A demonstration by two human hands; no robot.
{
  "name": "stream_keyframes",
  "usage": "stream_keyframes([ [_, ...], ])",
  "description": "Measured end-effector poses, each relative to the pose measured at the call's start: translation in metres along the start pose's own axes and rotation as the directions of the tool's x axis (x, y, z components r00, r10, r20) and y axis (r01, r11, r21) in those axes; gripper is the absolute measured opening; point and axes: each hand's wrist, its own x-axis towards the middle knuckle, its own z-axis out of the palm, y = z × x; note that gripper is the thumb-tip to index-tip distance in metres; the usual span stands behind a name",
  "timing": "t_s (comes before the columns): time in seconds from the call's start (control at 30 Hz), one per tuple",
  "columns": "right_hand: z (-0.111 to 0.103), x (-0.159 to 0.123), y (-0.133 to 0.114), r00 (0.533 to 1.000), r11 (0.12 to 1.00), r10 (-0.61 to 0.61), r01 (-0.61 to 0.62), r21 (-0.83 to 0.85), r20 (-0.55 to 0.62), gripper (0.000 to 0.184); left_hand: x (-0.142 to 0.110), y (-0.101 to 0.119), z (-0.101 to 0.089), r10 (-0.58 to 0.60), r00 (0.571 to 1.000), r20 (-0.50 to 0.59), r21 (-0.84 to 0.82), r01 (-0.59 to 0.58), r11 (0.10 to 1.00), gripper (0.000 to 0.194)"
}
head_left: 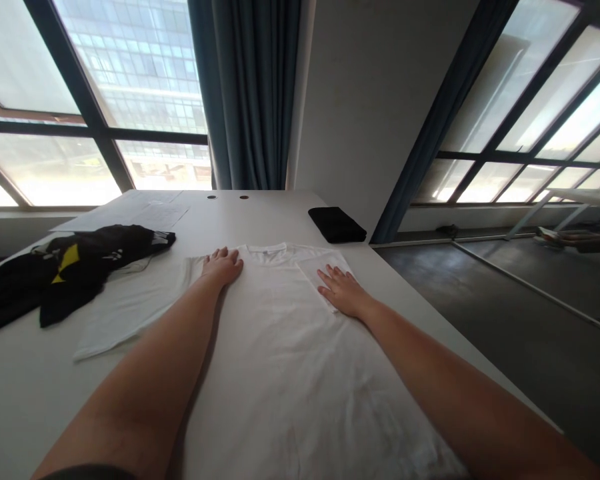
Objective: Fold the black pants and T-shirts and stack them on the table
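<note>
A white T-shirt (275, 347) lies spread on the white table, its collar toward the far side. Its right sleeve is folded inward over the body, and my right hand (343, 290) rests flat on that fold with fingers spread. My left hand (223, 267) lies palm down on the left shoulder area near the collar, fingers stretched out. Beyond my left hand, the left sleeve side spreads out flat on the table, partly hidden by my forearm. Neither hand grips the cloth.
A crumpled black garment with a yellow patch (80, 267) lies at the left. A folded black cloth (337, 224) sits near the far right edge of the table (280, 220). Thin sheets (130, 210) lie at the far left. Curtains and windows stand behind.
</note>
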Motion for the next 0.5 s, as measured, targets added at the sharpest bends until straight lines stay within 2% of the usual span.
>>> stream_keyframes([
  [0.27,0.006,0.006,0.004,0.999,0.999,-0.033,0.032,-0.033,-0.013,0.073,-0.014,0.012,-0.001,-0.131,0.991,0.019,0.032,0.13,0.991,0.069],
  [0.37,0.006,0.007,0.008,0.998,0.998,-0.055,0.055,-0.036,-0.006,0.074,-0.027,0.013,-0.009,-0.122,0.992,0.041,0.056,0.12,0.991,0.072],
  [0.43,0.008,0.008,0.011,0.997,0.997,-0.074,0.073,-0.036,-0.012,0.074,-0.043,0.0,-0.015,-0.083,0.995,0.047,0.073,0.08,0.994,0.071],
  [0.5,0.01,0.01,0.015,0.996,0.996,-0.09,0.09,-0.028,-0.026,0.075,-0.067,-0.029,-0.019,-0.065,0.998,0.026,0.095,0.062,0.994,0.069],
])
